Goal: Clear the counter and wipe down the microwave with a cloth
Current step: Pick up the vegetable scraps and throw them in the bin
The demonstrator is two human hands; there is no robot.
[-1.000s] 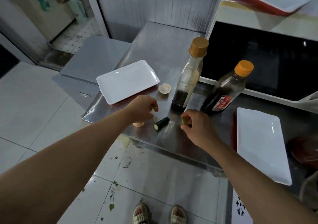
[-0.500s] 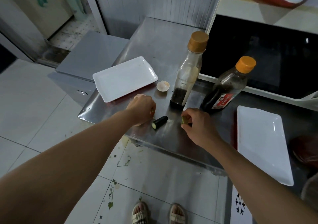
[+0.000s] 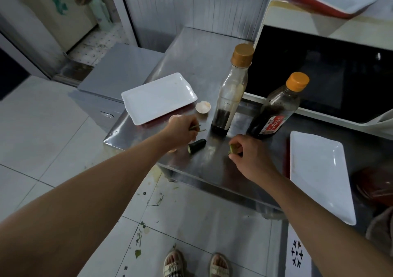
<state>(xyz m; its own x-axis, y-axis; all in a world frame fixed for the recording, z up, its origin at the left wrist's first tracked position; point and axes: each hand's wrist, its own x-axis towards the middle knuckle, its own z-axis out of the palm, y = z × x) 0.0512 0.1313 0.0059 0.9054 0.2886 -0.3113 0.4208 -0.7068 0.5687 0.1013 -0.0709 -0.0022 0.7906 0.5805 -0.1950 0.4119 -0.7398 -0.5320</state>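
Risk: left hand (image 3: 182,131) pinching thin stems, right hand (image 3: 247,152) pinching green scrap; cucumber end (image 3: 196,145) at centre may roll off counter (image 3: 204,170)

Place: a small working kitchen.
Landmark: steel counter (image 3: 191,63) on a tiled floor (image 3: 42,127).
On it: two sauce bottles (image 3: 231,91), white plates (image 3: 157,98), an eggshell (image 3: 203,107), a cucumber end (image 3: 196,146).
At its right back: a microwave (image 3: 319,81).
Below it: vegetable scraps (image 3: 138,253).
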